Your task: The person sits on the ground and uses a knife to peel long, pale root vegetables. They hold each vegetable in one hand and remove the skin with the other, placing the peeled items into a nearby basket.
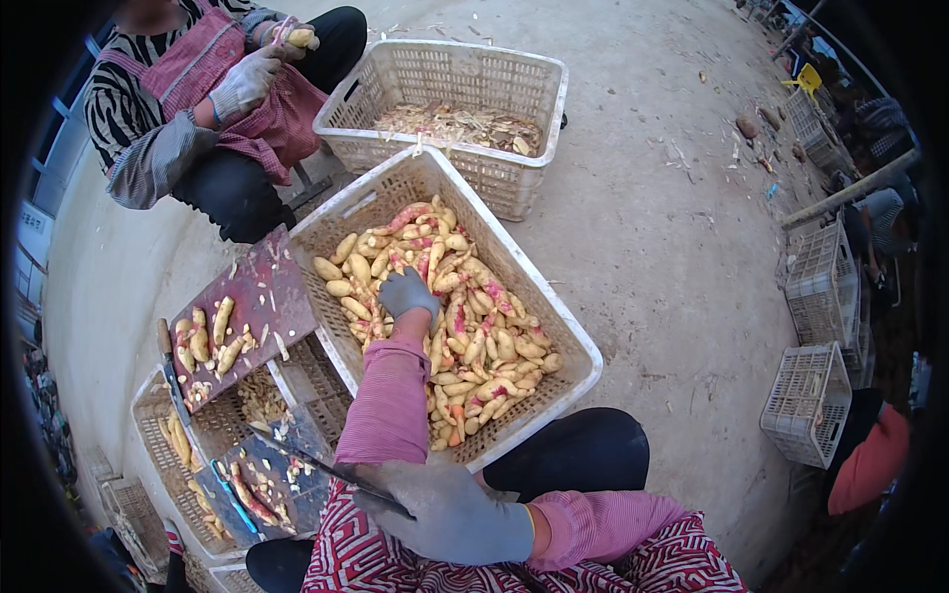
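Note:
My left hand (409, 295), in a grey glove, reaches into a white plastic crate (519, 248) heaped with mostly peeled sweet potatoes (482, 345). Its fingertips are hidden among the tubers, so whether it grips one I cannot tell. Above my lap, my right hand (456, 511), also gloved, holds a long dark knife (315, 461), its blade pointing left. Under the blade's tip side lies a dark blue board (222, 463) with cut scraps. A red-skinned sweet potato (252, 495) and a blue-handled tool (236, 500) rest on that board.
A reddish board (278, 278) carries tubers and scraps, with another knife (174, 378) along its edge. Beneath the boards stands a crate (141, 404). Beyond is a peelings crate (549, 111). A gloved co-worker (248, 81) sits peeling at upper left. Stacked crates (808, 400) stand right.

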A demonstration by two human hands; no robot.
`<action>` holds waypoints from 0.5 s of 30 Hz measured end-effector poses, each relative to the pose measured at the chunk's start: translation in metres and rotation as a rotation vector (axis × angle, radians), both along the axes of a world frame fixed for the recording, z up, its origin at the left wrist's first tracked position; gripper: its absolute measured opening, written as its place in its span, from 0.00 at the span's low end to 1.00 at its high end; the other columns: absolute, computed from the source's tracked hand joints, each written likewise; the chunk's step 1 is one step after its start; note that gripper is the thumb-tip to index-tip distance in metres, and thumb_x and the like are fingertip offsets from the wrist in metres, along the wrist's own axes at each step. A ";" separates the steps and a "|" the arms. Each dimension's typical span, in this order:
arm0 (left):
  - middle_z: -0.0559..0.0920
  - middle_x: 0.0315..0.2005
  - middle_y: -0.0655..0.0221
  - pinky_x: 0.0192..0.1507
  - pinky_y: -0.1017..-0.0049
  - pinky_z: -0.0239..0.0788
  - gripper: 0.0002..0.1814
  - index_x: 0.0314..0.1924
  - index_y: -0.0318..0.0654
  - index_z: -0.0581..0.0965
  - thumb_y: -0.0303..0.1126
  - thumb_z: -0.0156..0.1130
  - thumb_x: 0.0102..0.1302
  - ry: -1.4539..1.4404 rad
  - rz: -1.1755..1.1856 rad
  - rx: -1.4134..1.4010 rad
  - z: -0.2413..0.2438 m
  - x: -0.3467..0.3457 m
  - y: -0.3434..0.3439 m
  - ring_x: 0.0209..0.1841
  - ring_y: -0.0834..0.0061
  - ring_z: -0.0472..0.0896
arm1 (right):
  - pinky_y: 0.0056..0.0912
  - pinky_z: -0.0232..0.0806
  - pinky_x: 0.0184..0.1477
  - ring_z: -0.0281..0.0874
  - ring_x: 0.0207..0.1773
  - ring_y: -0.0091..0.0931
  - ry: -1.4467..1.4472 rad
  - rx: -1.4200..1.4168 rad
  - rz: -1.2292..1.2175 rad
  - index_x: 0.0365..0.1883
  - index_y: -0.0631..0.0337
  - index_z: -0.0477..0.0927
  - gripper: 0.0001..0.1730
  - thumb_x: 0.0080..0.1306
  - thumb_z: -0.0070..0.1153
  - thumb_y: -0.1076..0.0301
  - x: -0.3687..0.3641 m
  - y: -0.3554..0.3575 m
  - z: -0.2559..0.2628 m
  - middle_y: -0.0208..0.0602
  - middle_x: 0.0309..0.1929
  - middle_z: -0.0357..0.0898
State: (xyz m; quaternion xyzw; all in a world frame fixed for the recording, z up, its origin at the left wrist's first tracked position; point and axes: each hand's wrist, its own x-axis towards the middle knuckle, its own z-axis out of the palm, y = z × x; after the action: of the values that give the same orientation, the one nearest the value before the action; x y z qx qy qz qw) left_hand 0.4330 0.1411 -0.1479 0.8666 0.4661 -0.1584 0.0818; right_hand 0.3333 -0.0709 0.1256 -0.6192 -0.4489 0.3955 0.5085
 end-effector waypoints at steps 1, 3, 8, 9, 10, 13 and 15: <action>0.76 0.54 0.54 0.55 0.61 0.71 0.31 0.59 0.40 0.74 0.46 0.70 0.59 -0.029 0.009 -0.002 -0.002 -0.001 0.002 0.57 0.56 0.76 | 0.40 0.68 0.34 0.84 0.37 0.38 0.021 -0.013 -0.008 0.57 0.58 0.79 0.20 0.68 0.57 0.63 0.000 0.001 -0.001 0.42 0.36 0.83; 0.77 0.53 0.55 0.55 0.61 0.72 0.24 0.55 0.40 0.77 0.41 0.67 0.60 -0.044 -0.095 -0.025 -0.003 -0.014 -0.006 0.57 0.56 0.77 | 0.41 0.70 0.34 0.83 0.35 0.41 0.028 -0.022 -0.026 0.55 0.58 0.80 0.19 0.67 0.58 0.63 -0.003 0.002 -0.004 0.45 0.33 0.82; 0.77 0.52 0.55 0.55 0.60 0.73 0.21 0.51 0.38 0.79 0.36 0.66 0.59 -0.272 -0.205 -0.141 0.035 -0.065 -0.032 0.55 0.56 0.78 | 0.44 0.73 0.36 0.82 0.35 0.45 -0.042 0.002 -0.060 0.53 0.60 0.81 0.19 0.67 0.59 0.61 -0.020 0.003 -0.012 0.50 0.34 0.81; 0.77 0.51 0.54 0.56 0.61 0.73 0.22 0.52 0.37 0.78 0.36 0.68 0.58 -0.377 -0.169 -0.164 0.051 -0.073 -0.034 0.55 0.55 0.78 | 0.44 0.73 0.37 0.82 0.36 0.46 -0.057 0.003 -0.062 0.53 0.60 0.81 0.19 0.67 0.59 0.60 -0.023 0.003 -0.010 0.51 0.34 0.81; 0.77 0.51 0.54 0.57 0.62 0.72 0.24 0.53 0.36 0.78 0.36 0.69 0.56 -0.483 -0.132 -0.187 0.060 -0.081 -0.035 0.55 0.55 0.78 | 0.46 0.73 0.40 0.82 0.39 0.48 -0.091 -0.021 -0.051 0.51 0.60 0.81 0.18 0.68 0.59 0.59 -0.025 0.004 -0.007 0.53 0.37 0.81; 0.78 0.54 0.55 0.59 0.67 0.71 0.32 0.58 0.35 0.75 0.36 0.73 0.52 -1.005 -0.066 -0.403 0.083 -0.122 -0.029 0.56 0.60 0.79 | 0.47 0.73 0.41 0.81 0.40 0.49 -0.083 0.013 -0.092 0.49 0.61 0.80 0.17 0.68 0.58 0.59 -0.036 0.004 -0.008 0.53 0.38 0.81; 0.76 0.60 0.61 0.62 0.67 0.69 0.41 0.67 0.30 0.69 0.38 0.74 0.54 -1.248 0.110 -0.889 0.110 -0.163 -0.035 0.63 0.66 0.76 | 0.46 0.72 0.38 0.80 0.35 0.49 -0.131 0.023 -0.087 0.49 0.64 0.78 0.16 0.65 0.58 0.65 -0.033 0.005 0.000 0.55 0.35 0.80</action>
State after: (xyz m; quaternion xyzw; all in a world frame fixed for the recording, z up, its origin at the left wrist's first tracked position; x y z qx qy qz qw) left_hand 0.2702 0.1063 -0.0381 0.6565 0.2685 0.1921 0.6782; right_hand 0.3000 -0.0654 0.1257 -0.6567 -0.4583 0.3265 0.5020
